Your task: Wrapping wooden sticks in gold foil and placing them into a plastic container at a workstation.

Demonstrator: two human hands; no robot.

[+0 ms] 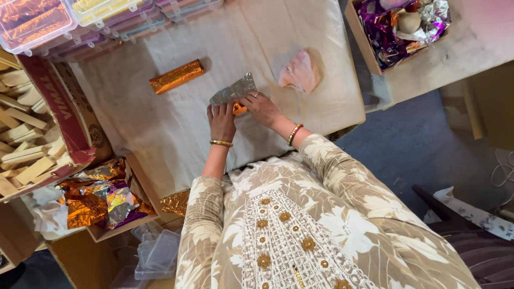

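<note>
On the cloth [176,128], both hands' fingers [220,111] press the silver foil [233,90].

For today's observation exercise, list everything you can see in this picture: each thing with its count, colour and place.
Foil-wrapped piece: one, silver over orange, table centre, under both hands.
Wrapped bar: one, orange, left of centre.
Cloth lump: one, pink, right of centre.
Table cover: one, cream.
Plastic boxes: several, clear, top left.
Wooden blocks: many, pale, in carton at left.
Foil sheets box: one, orange, purple, silver, lower left.
Foil box: one, purple and silver, top right.
Left hand: on the piece.
Right hand: on the piece.
</note>
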